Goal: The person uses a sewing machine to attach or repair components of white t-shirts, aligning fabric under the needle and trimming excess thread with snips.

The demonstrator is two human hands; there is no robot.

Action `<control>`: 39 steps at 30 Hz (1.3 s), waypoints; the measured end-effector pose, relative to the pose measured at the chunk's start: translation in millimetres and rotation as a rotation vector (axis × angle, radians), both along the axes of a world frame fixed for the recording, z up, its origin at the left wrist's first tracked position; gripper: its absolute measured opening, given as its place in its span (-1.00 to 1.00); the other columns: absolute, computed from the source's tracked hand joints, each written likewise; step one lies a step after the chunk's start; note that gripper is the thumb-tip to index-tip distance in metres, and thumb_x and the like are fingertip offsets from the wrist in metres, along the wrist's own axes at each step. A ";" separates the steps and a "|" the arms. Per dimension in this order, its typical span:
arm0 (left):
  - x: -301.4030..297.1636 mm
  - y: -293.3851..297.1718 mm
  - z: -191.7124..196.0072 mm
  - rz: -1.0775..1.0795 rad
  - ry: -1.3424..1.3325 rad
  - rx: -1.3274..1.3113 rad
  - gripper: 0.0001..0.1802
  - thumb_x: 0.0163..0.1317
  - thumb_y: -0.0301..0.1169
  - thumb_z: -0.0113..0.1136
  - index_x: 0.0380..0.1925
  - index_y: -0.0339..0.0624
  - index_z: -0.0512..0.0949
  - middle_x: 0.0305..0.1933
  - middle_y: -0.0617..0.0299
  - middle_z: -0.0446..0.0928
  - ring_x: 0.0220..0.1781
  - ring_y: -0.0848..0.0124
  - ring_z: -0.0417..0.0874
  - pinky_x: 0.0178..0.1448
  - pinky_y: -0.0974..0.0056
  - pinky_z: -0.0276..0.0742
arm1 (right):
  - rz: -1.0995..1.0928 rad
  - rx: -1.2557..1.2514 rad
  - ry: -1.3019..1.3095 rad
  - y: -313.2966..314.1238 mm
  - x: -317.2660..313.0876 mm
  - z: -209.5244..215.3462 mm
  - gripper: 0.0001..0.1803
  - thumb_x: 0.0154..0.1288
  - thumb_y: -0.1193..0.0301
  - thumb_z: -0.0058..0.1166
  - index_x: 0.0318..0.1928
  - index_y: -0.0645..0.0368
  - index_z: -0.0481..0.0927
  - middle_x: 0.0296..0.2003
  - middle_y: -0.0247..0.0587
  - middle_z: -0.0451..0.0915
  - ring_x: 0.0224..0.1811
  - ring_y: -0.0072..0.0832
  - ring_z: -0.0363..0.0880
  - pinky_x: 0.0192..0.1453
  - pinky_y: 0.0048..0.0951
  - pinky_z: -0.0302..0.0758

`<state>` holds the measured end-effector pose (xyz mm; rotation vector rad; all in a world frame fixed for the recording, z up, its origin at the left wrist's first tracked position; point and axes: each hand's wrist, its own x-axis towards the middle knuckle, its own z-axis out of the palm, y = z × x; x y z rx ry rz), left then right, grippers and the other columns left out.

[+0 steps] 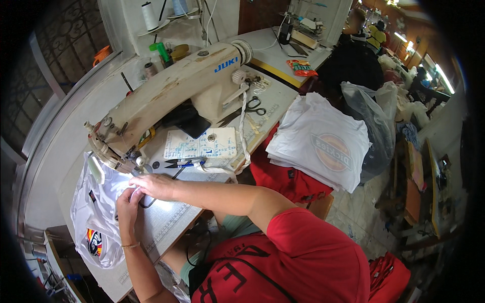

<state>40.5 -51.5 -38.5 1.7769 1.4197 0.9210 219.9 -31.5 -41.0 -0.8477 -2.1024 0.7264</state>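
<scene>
White fabric, a garment with a colourful printed patch (101, 217), lies bunched on the machine table under the head of a cream sewing machine (172, 88). My left hand (128, 204) pinches the edge of this garment just in front of the needle area. Right beside it, my right hand (153, 187) is closed on the same edge, its fingertips nearly touching the left ones. The machine's lamp lights the cloth there. My fingers partly hide the edge, and the needle itself is too small to make out.
Thread snips (184, 163) and a marked notepad (201, 143) lie behind my right forearm. Scissors (247, 110) and a dark phone-like object (187, 119) rest under the machine arm. To the right are folded white shirts (319, 141) on red cloth and a plastic bag (376, 121).
</scene>
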 end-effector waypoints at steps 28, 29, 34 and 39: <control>54.5 -59.7 -0.5 0.061 0.506 0.511 -0.88 0.11 -0.56 0.07 -0.34 -0.34 0.42 -0.14 -0.09 0.45 -0.06 0.01 0.48 0.05 0.09 0.41 | 0.173 -0.037 -0.190 2.7 67.5 26.2 -0.64 0.12 0.61 -0.01 -0.01 0.25 0.52 -0.04 0.00 0.54 0.02 -0.09 0.50 0.13 -0.26 0.43; 53.8 -58.4 -2.3 0.066 0.510 0.542 -0.88 0.12 -0.56 0.06 -0.33 -0.36 0.42 -0.10 -0.12 0.45 -0.01 -0.01 0.47 0.10 0.08 0.38 | 0.172 -0.029 -0.201 4.8 68.0 27.2 -0.64 0.12 0.60 -0.01 -0.01 0.25 0.52 -0.04 0.00 0.54 0.01 -0.09 0.50 0.12 -0.26 0.43; 33.0 -44.7 -18.4 0.115 0.460 0.513 -0.84 0.16 -0.54 0.08 -0.27 -0.40 0.41 0.10 -0.17 0.42 0.21 -0.06 0.38 0.25 0.02 0.26 | 0.103 -0.039 -0.091 -9.1 79.0 78.3 -0.81 0.16 0.56 0.05 -0.18 0.23 0.61 -0.20 -0.11 0.61 -0.11 -0.25 0.57 0.02 -0.37 0.47; 25.3 -38.6 -14.2 0.084 0.418 0.534 -0.81 0.12 -0.56 0.11 -0.25 -0.39 0.42 0.09 -0.12 0.44 0.19 -0.07 0.39 0.23 0.01 0.29 | -0.857 0.705 0.217 85.7 233.1 148.0 -0.59 0.31 0.36 0.02 0.13 0.24 0.44 0.07 -0.04 0.48 0.15 -0.31 0.40 0.27 -0.31 0.26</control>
